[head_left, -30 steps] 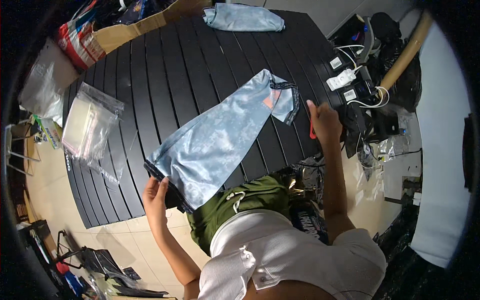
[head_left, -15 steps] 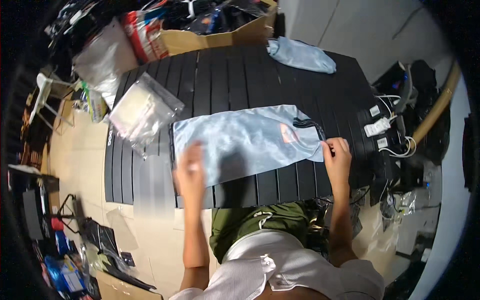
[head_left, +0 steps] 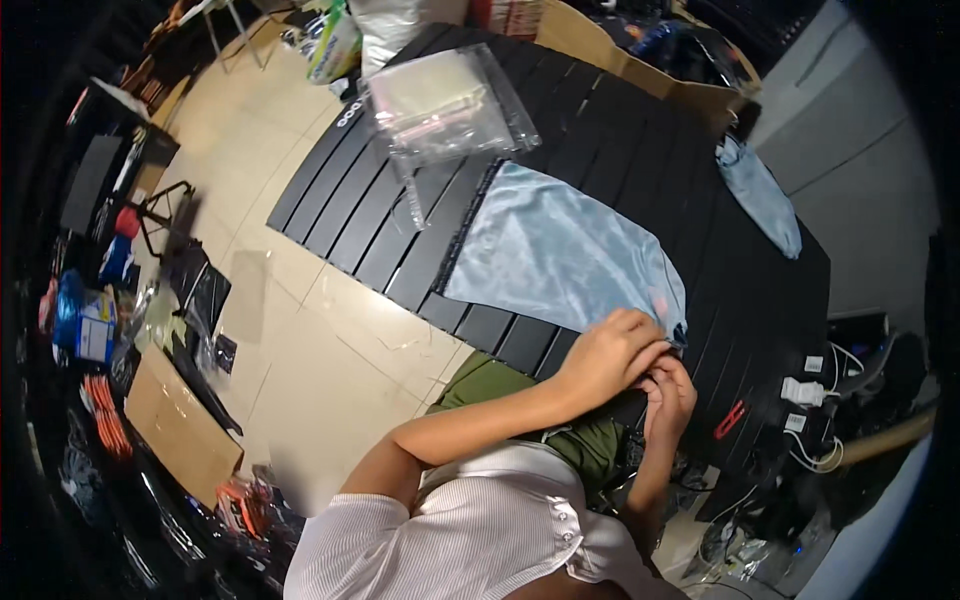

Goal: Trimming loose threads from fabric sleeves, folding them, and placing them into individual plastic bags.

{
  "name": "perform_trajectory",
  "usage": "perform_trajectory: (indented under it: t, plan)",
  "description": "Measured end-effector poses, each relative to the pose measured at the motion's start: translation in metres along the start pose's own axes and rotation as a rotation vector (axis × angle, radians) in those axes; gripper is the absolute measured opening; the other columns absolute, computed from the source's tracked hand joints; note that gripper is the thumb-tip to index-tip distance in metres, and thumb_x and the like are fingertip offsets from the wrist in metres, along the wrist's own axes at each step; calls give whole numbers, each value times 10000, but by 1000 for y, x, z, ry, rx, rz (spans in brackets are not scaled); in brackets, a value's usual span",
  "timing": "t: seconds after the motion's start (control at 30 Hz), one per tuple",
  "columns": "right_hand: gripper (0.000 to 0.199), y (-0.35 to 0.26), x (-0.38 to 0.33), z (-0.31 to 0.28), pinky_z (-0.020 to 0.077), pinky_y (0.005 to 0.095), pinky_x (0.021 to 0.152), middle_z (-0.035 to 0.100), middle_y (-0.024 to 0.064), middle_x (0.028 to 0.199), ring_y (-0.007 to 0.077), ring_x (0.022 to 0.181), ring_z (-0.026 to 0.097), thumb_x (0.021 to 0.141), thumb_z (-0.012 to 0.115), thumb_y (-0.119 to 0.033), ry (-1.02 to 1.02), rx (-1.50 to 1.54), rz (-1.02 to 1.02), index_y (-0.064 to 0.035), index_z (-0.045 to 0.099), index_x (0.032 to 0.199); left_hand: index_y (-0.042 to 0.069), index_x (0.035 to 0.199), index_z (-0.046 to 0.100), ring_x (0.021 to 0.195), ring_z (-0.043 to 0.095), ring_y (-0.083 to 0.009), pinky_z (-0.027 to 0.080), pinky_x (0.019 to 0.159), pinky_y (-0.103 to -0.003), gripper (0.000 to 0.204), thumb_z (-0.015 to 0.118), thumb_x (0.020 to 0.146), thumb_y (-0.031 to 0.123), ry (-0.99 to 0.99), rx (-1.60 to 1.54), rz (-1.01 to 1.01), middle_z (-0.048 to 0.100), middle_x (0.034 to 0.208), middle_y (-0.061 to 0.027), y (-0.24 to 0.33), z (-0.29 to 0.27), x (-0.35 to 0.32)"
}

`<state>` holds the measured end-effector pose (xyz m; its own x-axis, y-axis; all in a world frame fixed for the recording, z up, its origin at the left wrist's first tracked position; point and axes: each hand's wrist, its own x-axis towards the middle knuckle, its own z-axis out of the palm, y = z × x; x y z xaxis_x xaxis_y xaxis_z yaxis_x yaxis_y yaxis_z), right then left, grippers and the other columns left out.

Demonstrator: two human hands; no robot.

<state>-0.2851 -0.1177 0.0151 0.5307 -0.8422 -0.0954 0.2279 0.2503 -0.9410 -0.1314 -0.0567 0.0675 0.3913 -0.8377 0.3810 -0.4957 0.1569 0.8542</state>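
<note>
A light-blue, shiny cloth piece (head_left: 565, 245) lies flat across the black slatted table, with a dark strip along its left end. At its near right corner, where a bit of dark trim shows, my left hand (head_left: 615, 358) is closed on the cloth with bent fingers. Against its fingertips, my right hand (head_left: 670, 392) pinches the same corner from the right. The fingers hide most of what is gripped there. Another light-blue cloth bundle (head_left: 762, 195), bunched up, rests at the table's far right edge.
Clear plastic bags (head_left: 440, 105) lie on the slatted table (head_left: 375, 225) at the far left. A small red tool (head_left: 730, 420) is right of my hands. White plugs and cables (head_left: 805, 392) sit at the right edge. An open cardboard box (head_left: 590, 45) stands behind.
My left hand has gone from the cloth's left end to its right corner, meeting my right hand. My view has turned, so the table and cloth now slant down to the right.
</note>
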Motion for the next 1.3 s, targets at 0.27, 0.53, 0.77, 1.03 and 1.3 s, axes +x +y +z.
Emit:
perform_trajectory:
  t: [0.27, 0.53, 0.77, 1.03, 1.3]
  plan:
    - [300, 62, 30, -67, 437, 312, 873, 558, 151, 1109, 217, 961, 571, 860, 455, -48, 31, -454, -127, 58, 515, 1134, 38, 937, 591, 770, 489, -254, 397, 664, -341, 188, 607, 797, 162, -97, 26, 216, 495, 788, -83, 28, 10, -24]
    - [381, -3, 66, -80, 436, 349, 887, 558, 115, 1100, 214, 1031, 543, 860, 512, -100, -207, -324, 314, -27, 466, 1230, 54, 909, 643, 607, 640, -240, 497, 514, -321, 148, 598, 827, 169, 132, 54, 101, 648, 766, -120, 23, -12, -17]
    - [362, 19, 132, 211, 420, 337, 910, 506, 147, 1160, 243, 1028, 526, 870, 462, -192, -335, 106, 341, -31, 479, 1194, 54, 1001, 629, 638, 614, -194, 467, 536, -312, 258, 598, 767, 158, -216, 181, 429, 649, 807, -68, 26, 19, -27]
    - [483, -8, 148, 193, 383, 433, 949, 437, 173, 1276, 333, 1167, 439, 938, 356, -427, -326, 652, 396, -123, 389, 1312, 86, 887, 594, 633, 558, -214, 448, 515, -329, 176, 528, 727, 116, -193, -32, 527, 527, 692, -57, 51, 20, -39]
    - [193, 59, 163, 135, 370, 277, 847, 513, 15, 784, 146, 782, 498, 911, 374, -200, -616, 1284, 110, -107, 523, 991, 128, 913, 605, 828, 497, -235, 360, 696, -372, 154, 579, 761, 122, 454, 814, 155, 557, 900, -29, -49, -52, 78]
